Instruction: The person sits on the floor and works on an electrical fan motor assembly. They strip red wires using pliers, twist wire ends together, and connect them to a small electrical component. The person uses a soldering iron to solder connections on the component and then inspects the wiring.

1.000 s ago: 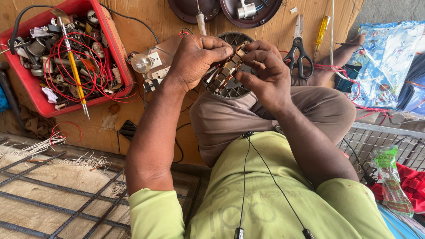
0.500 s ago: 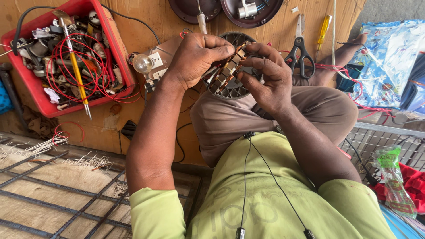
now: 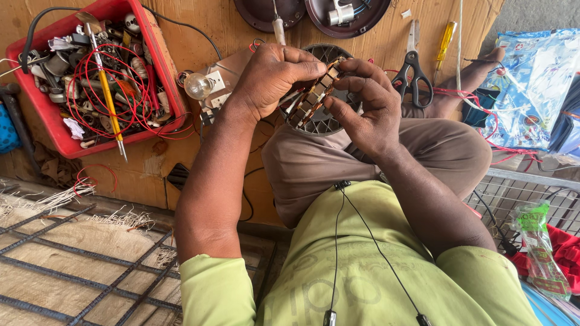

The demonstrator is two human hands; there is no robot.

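Both my hands hold a round motor stator with copper windings (image 3: 314,96) above my knee. My left hand (image 3: 272,78) grips its left rim from above, fingers curled over it. Fingertips of my right hand (image 3: 362,102) pinch its right edge. Behind the stator lies a round dark vented cover (image 3: 323,124), partly hidden by my hands.
A red tray (image 3: 162,66) of wires, parts and a yellow screwdriver (image 3: 107,90) sits at the left. A light bulb on a socket (image 3: 199,86) lies beside it. Scissors (image 3: 414,66), another yellow screwdriver (image 3: 445,39) and two round dark covers (image 3: 344,15) lie beyond. A metal grid (image 3: 72,271) lies lower left.
My hands have stayed on the stator, with the fingers shifting slightly along its rim. Nothing else has moved.
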